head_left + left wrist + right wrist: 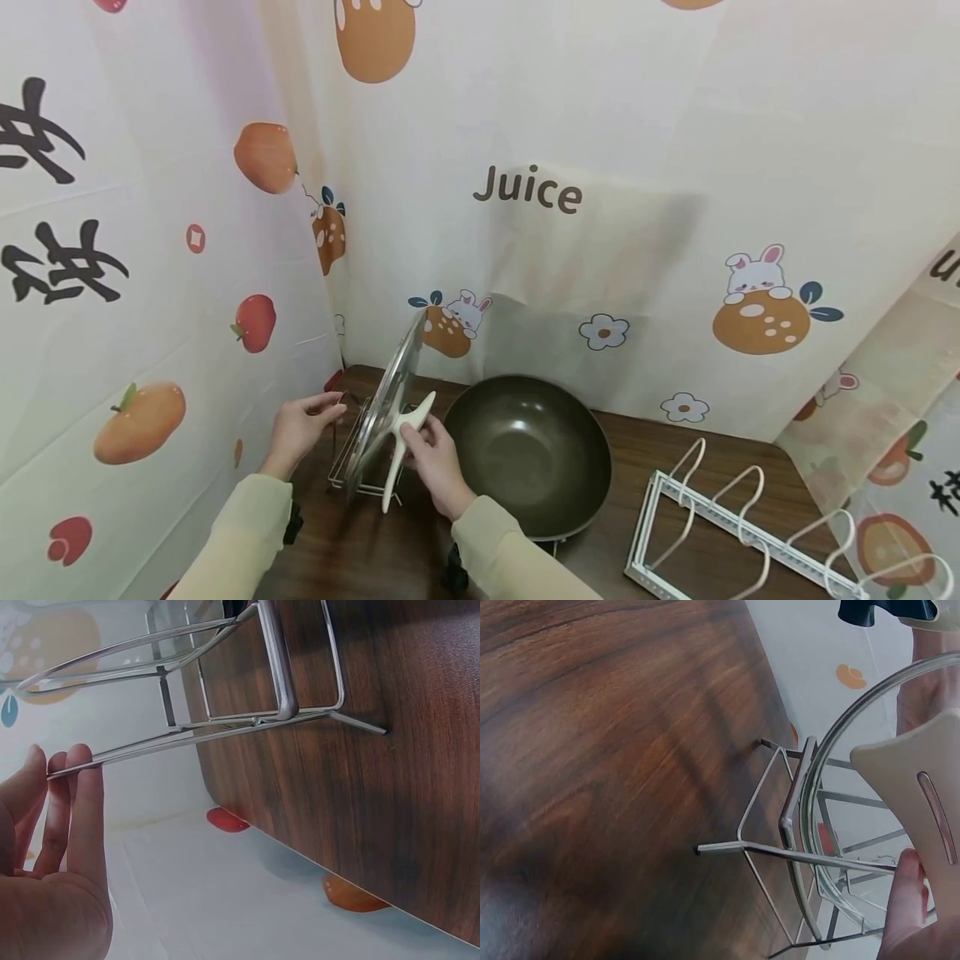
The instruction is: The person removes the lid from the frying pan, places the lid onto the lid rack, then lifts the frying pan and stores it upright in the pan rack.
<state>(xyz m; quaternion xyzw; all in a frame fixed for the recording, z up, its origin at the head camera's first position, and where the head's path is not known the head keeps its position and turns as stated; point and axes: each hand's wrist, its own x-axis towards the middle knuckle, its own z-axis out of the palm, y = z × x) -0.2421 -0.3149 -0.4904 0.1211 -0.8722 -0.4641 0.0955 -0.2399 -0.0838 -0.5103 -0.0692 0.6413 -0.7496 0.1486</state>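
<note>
A glass lid [388,390] with a steel rim stands tilted on edge in a wire lid rack [347,481]. My right hand [437,467] grips the lid's cream handle [422,410], which faces right. In the right wrist view the lid's lower rim sits between the wires, and the handle [904,776] partly covers the glass. On the rack's left side, my left hand [296,432] pinches the rack's wire between thumb and fingers. The left wrist view shows these fingers [88,817] at the end of a thin metal wire of the rack [279,664].
A dark wok [525,454] stands right of the lid, close to my right hand. Further right lies a white rack with curved loops [787,554]. Printed cloth [622,125] hangs behind and beside the brown wooden table [630,446].
</note>
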